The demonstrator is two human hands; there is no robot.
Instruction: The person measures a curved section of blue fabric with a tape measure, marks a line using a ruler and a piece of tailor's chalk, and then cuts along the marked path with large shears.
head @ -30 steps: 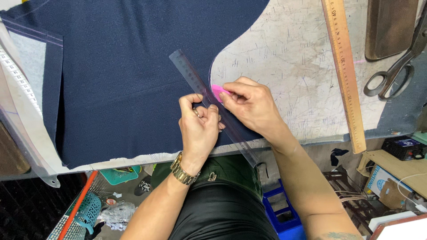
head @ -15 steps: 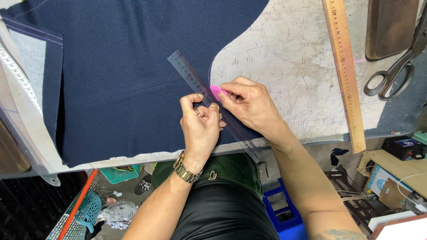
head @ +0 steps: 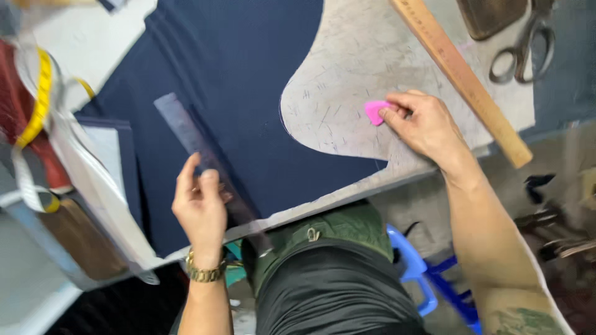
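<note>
Pinching a small pink tailor's chalk (head: 374, 111) between thumb and fingertips, my right hand (head: 425, 124) rests on the bare, scuffed worktable (head: 347, 80), well apart from my left hand (head: 200, 208). A moment ago both hands sat close together on the ruler with the chalk against its edge; now the right hand has pulled away to the right, off the cloth. My left hand lies with loosely spread fingers on a long, clear, dark-tinted ruler (head: 205, 161), pressing it onto the navy fabric (head: 236, 80); a gold-coloured watch (head: 205, 273) circles the wrist. The ruler's long axis runs diagonally, from upper left on the fabric down to lower right, where its end juts past the table's near edge. The fabric covers the table's left and middle, its curved cut edge just left of the chalk. Beyond my right hand, a wooden yardstick (head: 462, 77) lies diagonally, and scissors (head: 521, 53) rest past it. At far left a yellow measuring tape (head: 40, 93) hangs, blurred. No packages or labels are readable.
</note>
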